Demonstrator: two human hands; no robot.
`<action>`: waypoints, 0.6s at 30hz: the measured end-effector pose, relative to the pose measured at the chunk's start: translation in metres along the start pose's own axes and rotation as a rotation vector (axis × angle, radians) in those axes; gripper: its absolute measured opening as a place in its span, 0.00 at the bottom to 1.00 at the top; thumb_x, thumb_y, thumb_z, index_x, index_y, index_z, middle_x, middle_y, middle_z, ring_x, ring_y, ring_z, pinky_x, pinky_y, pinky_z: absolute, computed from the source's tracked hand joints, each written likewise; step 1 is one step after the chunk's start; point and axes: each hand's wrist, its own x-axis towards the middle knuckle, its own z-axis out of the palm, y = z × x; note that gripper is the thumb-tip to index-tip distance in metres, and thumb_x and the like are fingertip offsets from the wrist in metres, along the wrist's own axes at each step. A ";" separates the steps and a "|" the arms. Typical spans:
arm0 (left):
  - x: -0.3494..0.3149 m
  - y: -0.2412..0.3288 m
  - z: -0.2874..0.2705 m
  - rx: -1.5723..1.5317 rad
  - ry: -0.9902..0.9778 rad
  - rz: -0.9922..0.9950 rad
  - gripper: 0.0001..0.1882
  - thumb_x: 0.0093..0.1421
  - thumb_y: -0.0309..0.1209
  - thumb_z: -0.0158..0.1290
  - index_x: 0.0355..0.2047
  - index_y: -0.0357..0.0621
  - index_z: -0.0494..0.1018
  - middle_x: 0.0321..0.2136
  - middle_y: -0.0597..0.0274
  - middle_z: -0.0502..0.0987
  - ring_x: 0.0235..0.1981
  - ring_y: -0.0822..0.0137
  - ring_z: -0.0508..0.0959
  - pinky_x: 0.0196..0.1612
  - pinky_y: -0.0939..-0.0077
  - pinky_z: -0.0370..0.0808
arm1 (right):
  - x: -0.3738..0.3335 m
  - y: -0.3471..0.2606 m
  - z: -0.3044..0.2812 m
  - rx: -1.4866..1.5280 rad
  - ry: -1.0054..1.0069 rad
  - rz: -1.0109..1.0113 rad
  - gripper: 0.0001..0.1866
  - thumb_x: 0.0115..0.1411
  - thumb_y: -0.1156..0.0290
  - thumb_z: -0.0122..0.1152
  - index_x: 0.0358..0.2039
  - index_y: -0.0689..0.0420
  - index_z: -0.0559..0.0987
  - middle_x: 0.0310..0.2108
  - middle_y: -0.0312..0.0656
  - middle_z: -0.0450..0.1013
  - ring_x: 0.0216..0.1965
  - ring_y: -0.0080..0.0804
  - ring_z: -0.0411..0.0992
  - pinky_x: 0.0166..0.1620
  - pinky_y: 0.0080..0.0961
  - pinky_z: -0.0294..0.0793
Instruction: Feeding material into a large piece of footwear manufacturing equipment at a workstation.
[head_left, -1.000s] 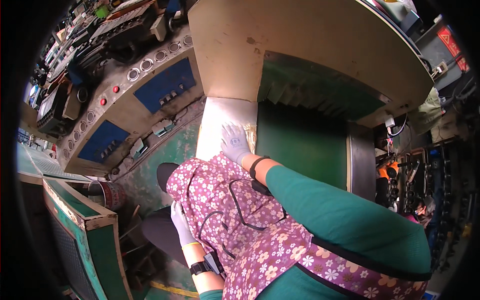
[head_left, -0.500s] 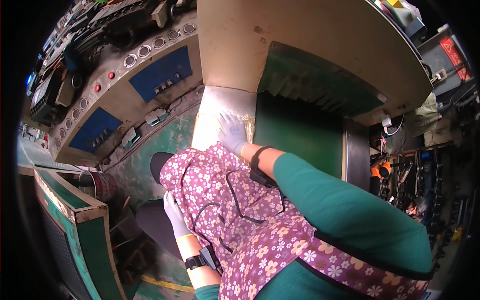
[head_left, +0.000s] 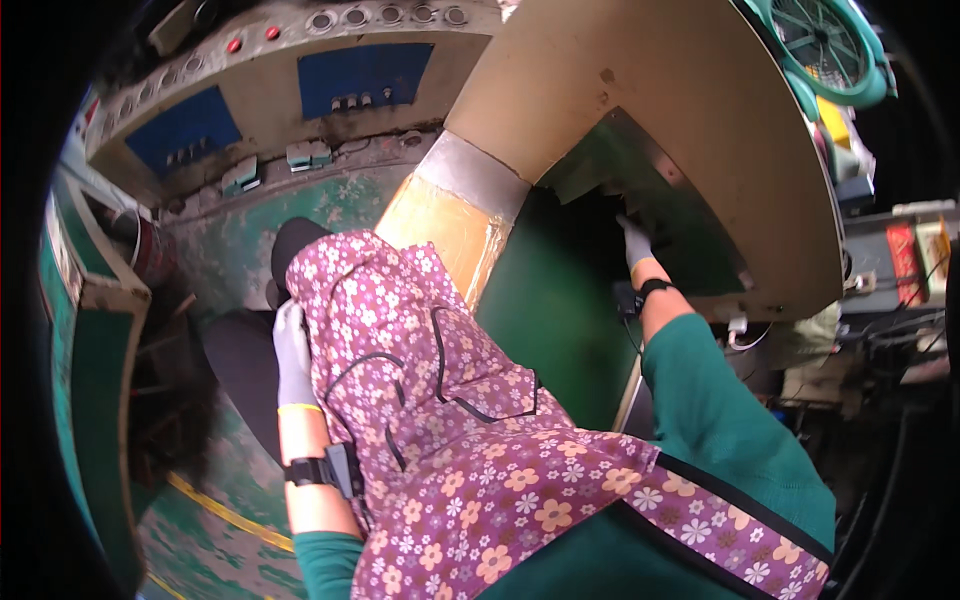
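My right hand (head_left: pixel 636 243), in a pale glove, reaches to the hanging green strips (head_left: pixel 650 205) at a dark opening. Its fingers are stretched out, and nothing shows in them. Below it lies a dark green conveyor belt (head_left: pixel 565 325). My left hand (head_left: pixel 291 350), also gloved, lies along my thigh at the edge of the purple flowered apron (head_left: pixel 365 310). Its fingers look loosely extended, though their tips are partly hidden. Left of the belt is a tan ledge (head_left: pixel 440 225) with a shiny, film-like edge and a bare metal plate (head_left: pixel 475 172) behind it.
A large beige machine housing (head_left: pixel 700 110) rises over the opening. At the far left stands a control panel (head_left: pixel 250 105) with round gauges and red buttons. A green cabinet (head_left: pixel 95 330) is at the left. A green fan (head_left: pixel 820 40) sits at the upper right.
My right hand has left the tan ledge and moved right, over the belt to the strips. My left hand stays by the apron edge. The view has shifted.
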 end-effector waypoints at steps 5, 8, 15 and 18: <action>0.004 -0.006 -0.013 0.065 0.057 0.015 0.21 0.69 0.35 0.49 0.54 0.31 0.73 0.49 0.53 0.79 0.51 0.65 0.76 0.57 0.72 0.70 | -0.065 -0.103 -0.006 0.359 -0.015 0.119 0.45 0.54 0.54 0.76 0.62 0.72 0.69 0.63 0.49 0.70 0.63 0.39 0.66 0.66 0.29 0.60; 0.008 -0.015 -0.007 0.029 0.079 -0.043 0.21 0.68 0.36 0.50 0.54 0.31 0.74 0.48 0.55 0.79 0.50 0.68 0.76 0.55 0.74 0.71 | -0.077 -0.112 -0.010 0.539 -0.001 0.365 0.46 0.58 0.41 0.69 0.68 0.55 0.66 0.69 0.38 0.63 0.69 0.38 0.58 0.68 0.42 0.57; 0.022 -0.016 0.013 -0.240 0.090 -0.099 0.24 0.65 0.40 0.54 0.54 0.33 0.73 0.41 0.62 0.78 0.40 0.72 0.75 0.46 0.75 0.72 | -0.008 -0.136 -0.053 1.591 0.198 0.765 0.15 0.68 0.67 0.46 0.39 0.57 0.82 0.44 0.45 0.81 0.51 0.48 0.77 0.58 0.53 0.76; 0.017 0.000 0.019 -0.365 0.129 -0.173 0.23 0.65 0.40 0.54 0.53 0.35 0.74 0.36 0.67 0.77 0.35 0.75 0.73 0.41 0.78 0.72 | 0.004 -0.146 -0.096 1.658 0.251 0.700 0.15 0.63 0.72 0.46 0.31 0.59 0.84 0.32 0.44 0.83 0.36 0.41 0.83 0.46 0.44 0.85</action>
